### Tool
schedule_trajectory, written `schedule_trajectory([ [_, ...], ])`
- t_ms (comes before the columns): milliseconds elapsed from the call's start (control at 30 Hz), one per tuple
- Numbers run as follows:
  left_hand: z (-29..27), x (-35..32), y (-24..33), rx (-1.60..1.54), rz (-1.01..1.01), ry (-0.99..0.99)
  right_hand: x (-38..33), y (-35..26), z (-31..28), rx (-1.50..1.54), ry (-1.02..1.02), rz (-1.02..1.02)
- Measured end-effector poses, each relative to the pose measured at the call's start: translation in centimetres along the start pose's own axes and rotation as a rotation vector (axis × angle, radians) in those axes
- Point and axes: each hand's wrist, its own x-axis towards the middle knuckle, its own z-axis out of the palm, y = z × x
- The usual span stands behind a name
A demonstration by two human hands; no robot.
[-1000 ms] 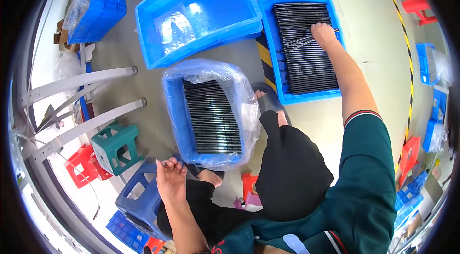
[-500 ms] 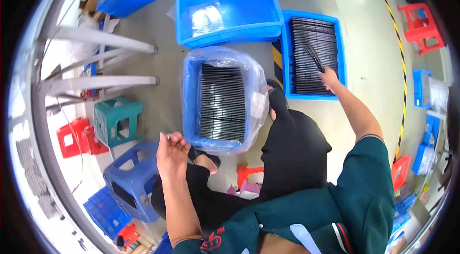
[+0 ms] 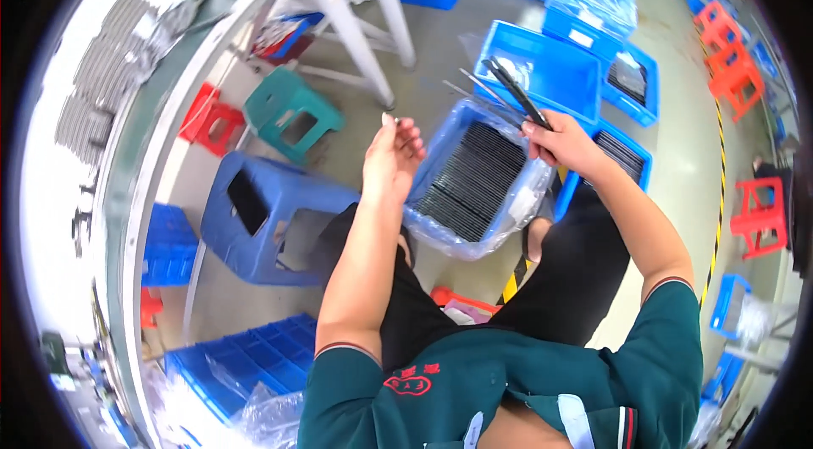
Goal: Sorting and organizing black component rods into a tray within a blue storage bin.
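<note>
My right hand (image 3: pixel 559 142) grips a few long, thin black strips (image 3: pixel 518 93) by their lower ends, above the far side of a plastic-lined blue bin (image 3: pixel 423 210). The strips fan apart and point up and to the left, some of them blurred. Inside the bin, many black strips (image 3: pixel 470 182) lie closely packed in rows. To the left of the bin, my left hand (image 3: pixel 395 153) is raised with loosely bent fingers, the thumb apart from them. Nothing can be seen in it.
A blue stool (image 3: pixel 288 195) and a green stool (image 3: pixel 292 110) stand at my left, near white table legs (image 3: pixel 347 26). Beyond the lined bin is a blue crate (image 3: pixel 542 68). Another blue crate (image 3: pixel 645 170) with black strips sits by my right knee, partly hidden.
My right hand has left the right-hand crate, bringing black strips up and leftward over the lined bin. The head view has turned toward the left. My left hand stays raised beside the bin.
</note>
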Motion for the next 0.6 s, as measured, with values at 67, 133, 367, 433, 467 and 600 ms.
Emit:
schedule_trajectory([
  [67,0.0,-0.4,1.3,-0.146,0.057,-0.01,0.3,-1.6,3.4,0.023,-0.079,-0.01],
  [133,-0.6,-0.8,2.2,-0.272,0.122,-0.021,0.4,-2.2,6.7,-0.026,-0.127,0.004],
  [367,-1.7,-1.8,2.7,-0.309,0.178,0.01,0.7,-1.1,12.3,-0.04,-0.108,-0.027],
  [433,-1.7,-1.6,2.4,-0.284,0.194,0.024,0.8,-1.0,12.8,-0.006,-0.1,-0.012],
  [467,-1.6,-1.6,2.2,-0.259,0.209,0.038,1.0,-0.7,12.9,0.022,-0.102,0.001],
  [600,-0.8,-1.5,1.3,-0.165,0.28,0.076,1.2,-1.2,13.5,0.233,-0.111,0.084],
])
